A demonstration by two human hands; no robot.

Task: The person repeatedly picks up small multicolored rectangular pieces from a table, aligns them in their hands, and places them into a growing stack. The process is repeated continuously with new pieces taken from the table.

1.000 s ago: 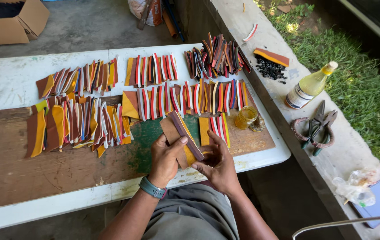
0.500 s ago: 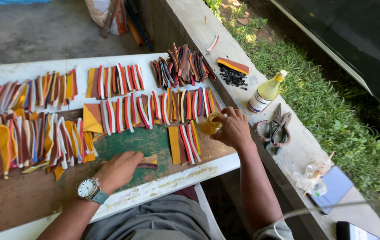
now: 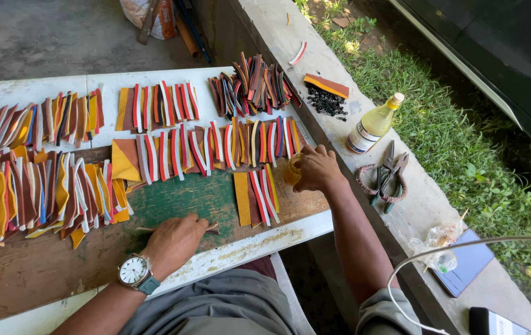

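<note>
Head view: the left hand lies palm down at about six o'clock on the green-painted patch of the wooden board. Its fingers are curled over a thin brown strip, pressing it flat. The strip's long axis runs nearly level, nine o'clock to three o'clock; one end shows at the fingertips pointing toward three o'clock, and a sliver shows at the thumb side. A wristwatch sits on that wrist.

The right hand is at about three o'clock from the left, well apart from it, at the board's right edge. Its fingers are closed around a small amber jar, which stands upright.

Between the hands lies a short row of coloured strips, their long axes running twelve to six. More rows of strips fan out toward ten and twelve o'clock. On the concrete ledge at two o'clock stand a yellow bottle and pliers.
</note>
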